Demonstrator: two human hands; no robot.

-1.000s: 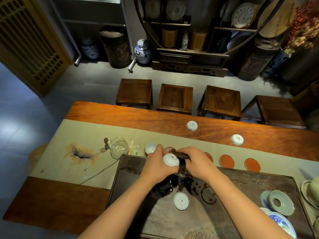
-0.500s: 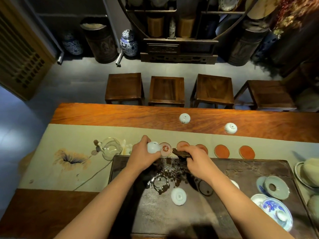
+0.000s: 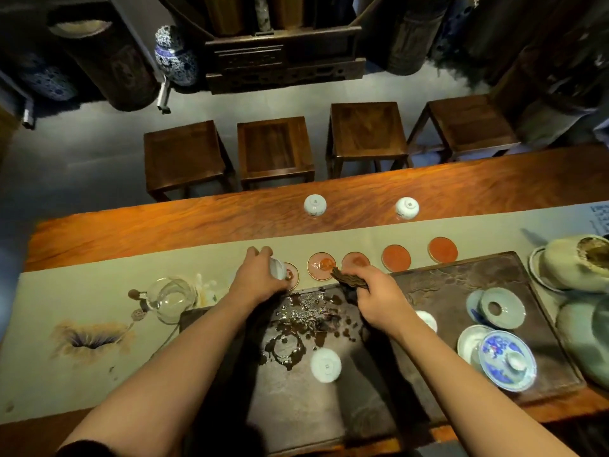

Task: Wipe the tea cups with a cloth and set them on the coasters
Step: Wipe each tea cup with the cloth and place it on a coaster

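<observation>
My left hand (image 3: 255,275) holds a small white tea cup (image 3: 277,268), tilted, right at the leftmost coaster (image 3: 292,275). My right hand (image 3: 375,291) grips a dark brown cloth (image 3: 347,279) at the tray's far edge. More round coasters run rightward along the runner: two pale ones (image 3: 321,266) (image 3: 355,261) and two orange ones (image 3: 396,257) (image 3: 443,249). An upturned white cup (image 3: 325,365) sits on the wet dark tea tray (image 3: 445,285). Another white cup (image 3: 426,319) peeks out beside my right wrist. Two upturned cups (image 3: 315,205) (image 3: 407,208) stand on the far wooden table.
A glass pitcher (image 3: 169,300) stands left of the tray on the runner. Lidded bowls and saucers (image 3: 502,357) (image 3: 497,308) fill the tray's right side, with pale ceramic vessels (image 3: 573,263) beyond it. Several wooden stools (image 3: 275,150) line the table's far side. Puddles (image 3: 306,315) cover the tray's middle.
My left hand carried the cup from above the tray forward and left to the leftmost coaster. My right hand drew apart from it, keeping the cloth. The view tilted down.
</observation>
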